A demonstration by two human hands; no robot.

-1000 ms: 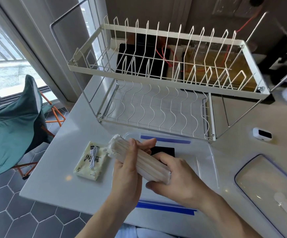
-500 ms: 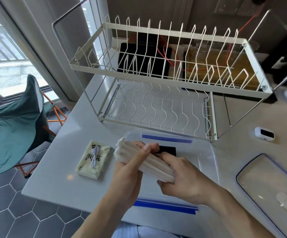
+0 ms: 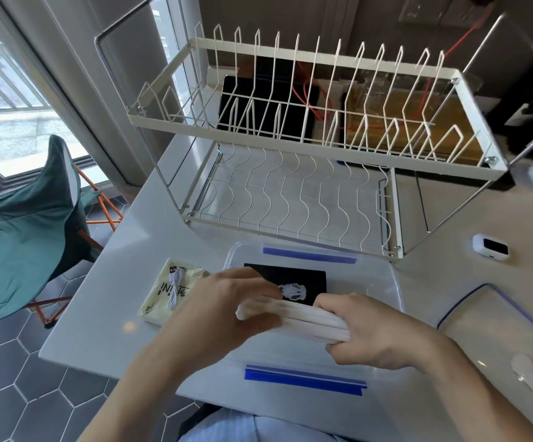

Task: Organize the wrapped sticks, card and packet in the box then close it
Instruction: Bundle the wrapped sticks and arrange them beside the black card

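Both hands clamp the wrapped sticks (image 3: pixel 306 317) over the clear box (image 3: pixel 396 291): left hand (image 3: pixel 227 311) grips one end, right hand (image 3: pixel 376 333) the other, bundle spanning between. Black card (image 3: pixel 294 279) lies in the box just beyond the grip. Packet (image 3: pixel 169 291) on the table, beside left hand. Lid (image 3: pixel 494 333) right of right hand.

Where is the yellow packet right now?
The yellow packet lies on the white table, just left of the clear box, with a white cable on it, beside the left hand.
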